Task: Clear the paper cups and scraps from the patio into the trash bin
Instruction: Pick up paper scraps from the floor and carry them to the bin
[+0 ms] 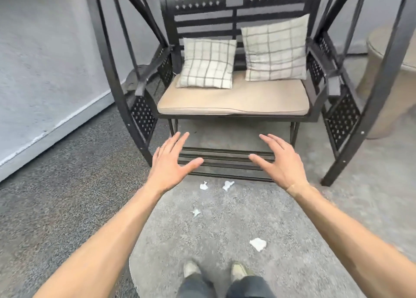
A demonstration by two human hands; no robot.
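Several white paper scraps lie on the light round rug (pixel 292 241) in front of me. Two scraps (pixel 204 186) (pixel 227 185) sit close to the swing's footrest, a small one (pixel 196 212) lies nearer, and a larger crumpled one (pixel 258 244) is near my right foot. My left hand (pixel 172 160) and my right hand (pixel 279 160) are stretched forward at waist height above the footrest, palms down, fingers spread, holding nothing. No paper cup and no trash bin are in view.
A black metal swing bench (pixel 234 21) with a beige seat cushion (pixel 234 99) and two checked pillows (pixel 207 63) stands straight ahead. Its footrest (pixel 225 160) is low in front. A grey wall (pixel 45 72) runs on the left, a round beige table (pixel 387 57) on the right.
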